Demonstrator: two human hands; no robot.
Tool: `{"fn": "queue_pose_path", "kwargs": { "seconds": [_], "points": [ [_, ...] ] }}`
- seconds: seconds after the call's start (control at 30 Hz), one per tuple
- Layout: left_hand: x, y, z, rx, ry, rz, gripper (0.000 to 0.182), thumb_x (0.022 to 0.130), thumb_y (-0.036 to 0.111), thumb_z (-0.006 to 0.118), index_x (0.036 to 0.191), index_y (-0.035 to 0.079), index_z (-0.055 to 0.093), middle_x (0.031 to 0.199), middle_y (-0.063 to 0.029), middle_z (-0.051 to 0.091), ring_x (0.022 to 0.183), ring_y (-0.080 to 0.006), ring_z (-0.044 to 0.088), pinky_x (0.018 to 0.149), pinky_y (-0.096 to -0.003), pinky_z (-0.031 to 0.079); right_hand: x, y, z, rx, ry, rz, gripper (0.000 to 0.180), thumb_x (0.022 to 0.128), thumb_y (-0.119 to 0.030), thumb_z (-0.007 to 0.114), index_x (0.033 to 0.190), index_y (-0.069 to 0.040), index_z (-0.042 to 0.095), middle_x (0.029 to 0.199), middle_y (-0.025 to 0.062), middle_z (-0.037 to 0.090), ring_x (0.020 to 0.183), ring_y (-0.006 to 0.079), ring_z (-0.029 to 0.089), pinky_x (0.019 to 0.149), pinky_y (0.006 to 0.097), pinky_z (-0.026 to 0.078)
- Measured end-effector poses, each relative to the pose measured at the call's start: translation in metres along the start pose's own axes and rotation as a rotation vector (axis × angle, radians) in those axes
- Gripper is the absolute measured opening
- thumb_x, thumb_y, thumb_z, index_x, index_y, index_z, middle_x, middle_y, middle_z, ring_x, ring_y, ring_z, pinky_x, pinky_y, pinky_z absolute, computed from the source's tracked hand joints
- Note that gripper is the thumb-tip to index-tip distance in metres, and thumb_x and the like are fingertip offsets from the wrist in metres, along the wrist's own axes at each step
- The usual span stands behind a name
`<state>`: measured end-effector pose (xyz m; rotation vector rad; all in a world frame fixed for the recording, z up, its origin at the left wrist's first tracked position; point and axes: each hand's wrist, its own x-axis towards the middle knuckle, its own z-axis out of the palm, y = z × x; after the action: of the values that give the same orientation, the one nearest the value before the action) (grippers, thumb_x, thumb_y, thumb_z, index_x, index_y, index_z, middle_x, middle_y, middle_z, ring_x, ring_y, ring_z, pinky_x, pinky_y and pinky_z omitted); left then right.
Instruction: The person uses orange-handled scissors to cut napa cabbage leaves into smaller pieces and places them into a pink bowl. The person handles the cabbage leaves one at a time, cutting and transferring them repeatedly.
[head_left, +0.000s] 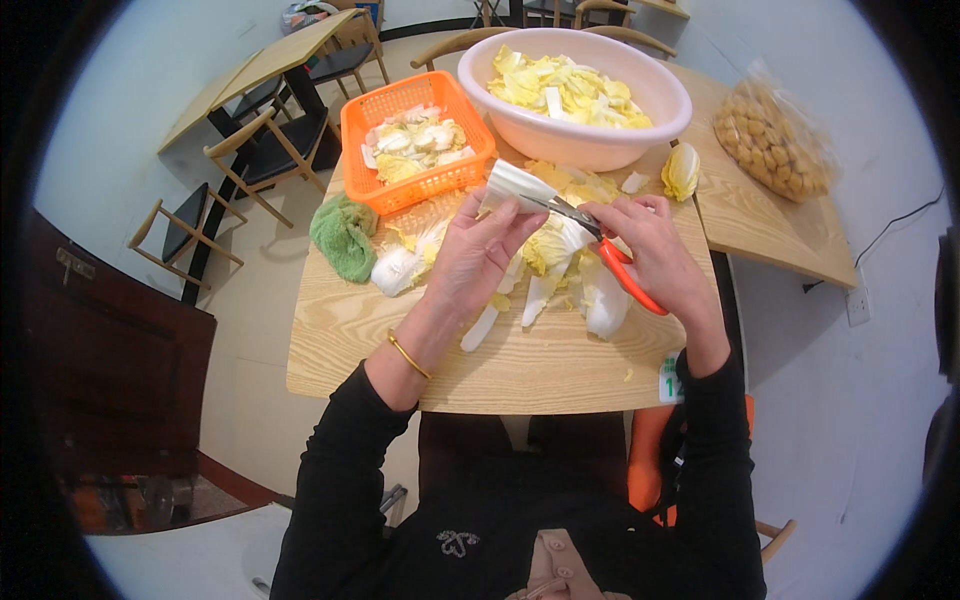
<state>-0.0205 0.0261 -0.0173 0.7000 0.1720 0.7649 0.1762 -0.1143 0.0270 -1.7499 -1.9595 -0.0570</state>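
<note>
My left hand (484, 240) grips a white napa cabbage leaf stalk (516, 184) above the table. In my right hand (649, 244) are scissors (628, 276) with orange-red handles; their blades lie against the stalk's right side. Below both hands, loose cabbage leaves and stalk pieces (547, 289) are spread on the wooden table (360, 352). A cabbage base (395, 270) lies left of my left hand. Beyond my hands stands a large pale pink basin (577, 142) holding cut yellow-white leaves (559, 86). Beside it, an orange plastic basket (420, 191) contains more cabbage pieces (420, 139).
A green cloth (343, 236) lies at the table's left edge. To the right of the basin is a small cabbage heart (681, 171). A clear bag of brown round pieces (776, 139) rests on the adjoining table (780, 240). Wooden chairs (274, 150) stand to the left.
</note>
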Motion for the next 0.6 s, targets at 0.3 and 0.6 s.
{"fn": "queue_pose_path", "kwargs": {
  "seconds": [0.3, 0.6],
  "points": [
    [-0.0014, -0.0016, 0.0011, 0.004, -0.008, -0.003, 0.027, 0.101, 0.005, 0.062, 0.127, 0.001, 0.054, 0.122, -0.0169, 0.068, 0.115, -0.0267, 0.068, 0.106, -0.0374, 0.056, -0.0003, -0.0003, 0.0031, 0.043, -0.01, 0.009, 0.045, 0.082, -0.001, 0.069, 0.125, -0.008, 0.063, 0.099, 0.0104, 0.064, 0.099, 0.028, 0.061, 0.105, 0.0443, 0.036],
    [-0.0014, -0.004, 0.0011, 0.038, -0.031, 0.017, 0.026, 0.101, 0.005, 0.063, 0.125, 0.001, 0.055, 0.121, -0.0171, 0.068, 0.115, -0.0268, 0.068, 0.105, -0.038, 0.057, 0.0007, -0.0037, 0.0035, 0.059, -0.018, 0.033, 0.039, 0.084, -0.003, 0.068, 0.123, -0.007, 0.065, 0.09, 0.0103, 0.062, 0.091, 0.0276, 0.06, 0.099, 0.0423, 0.038]
  ]
}}
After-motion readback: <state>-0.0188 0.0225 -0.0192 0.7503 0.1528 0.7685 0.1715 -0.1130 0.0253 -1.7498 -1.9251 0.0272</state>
